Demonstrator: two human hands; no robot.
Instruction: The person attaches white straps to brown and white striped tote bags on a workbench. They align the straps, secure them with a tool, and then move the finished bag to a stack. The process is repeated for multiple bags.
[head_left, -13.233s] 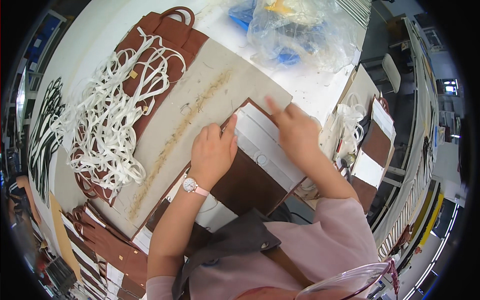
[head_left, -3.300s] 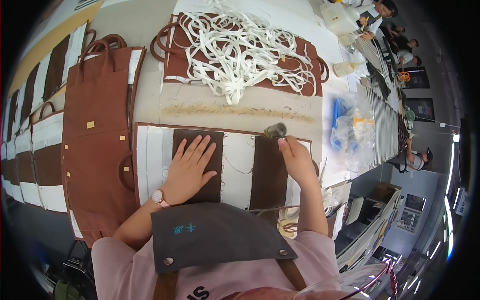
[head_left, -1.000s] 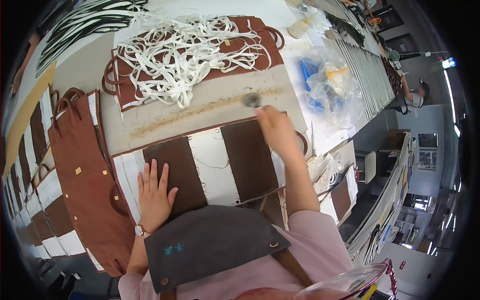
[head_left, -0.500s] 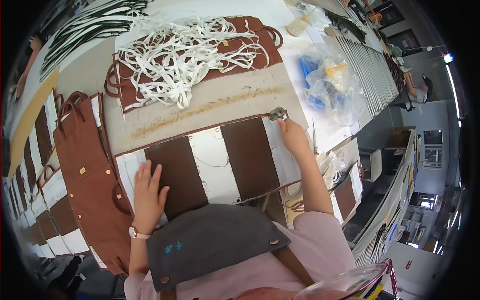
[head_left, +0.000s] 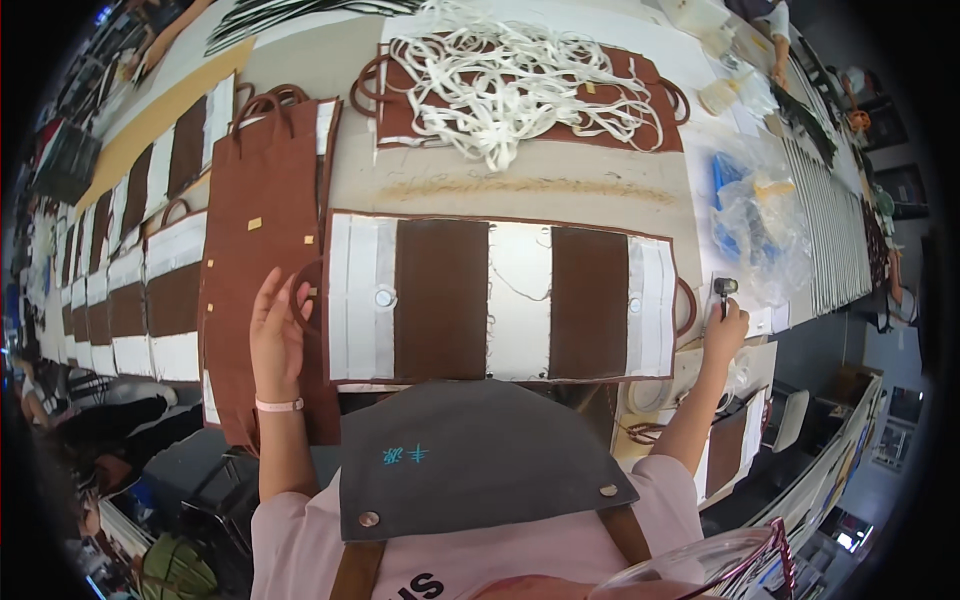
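A big brown and white cloth piece (head_left: 500, 298) lies flat on the bench (head_left: 530, 190), between the two hands. The left hand (head_left: 277, 335) is open, its fingers resting on a brown handle loop (head_left: 308, 300) at the left edge of the cloth. The right hand (head_left: 722, 330) is closed around a small dark tool (head_left: 724, 290), just past the right edge. White straps (head_left: 510, 80) are piled far beyond both hands.

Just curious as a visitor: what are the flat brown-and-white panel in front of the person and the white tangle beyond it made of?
The panel looks like matte brown leather or faux leather, with paler white lining strips and small round metal snaps; frayed threads show at its edges. The white tangle looks like flat woven cotton-like straps, limp and looping. Neither can be told for sure.
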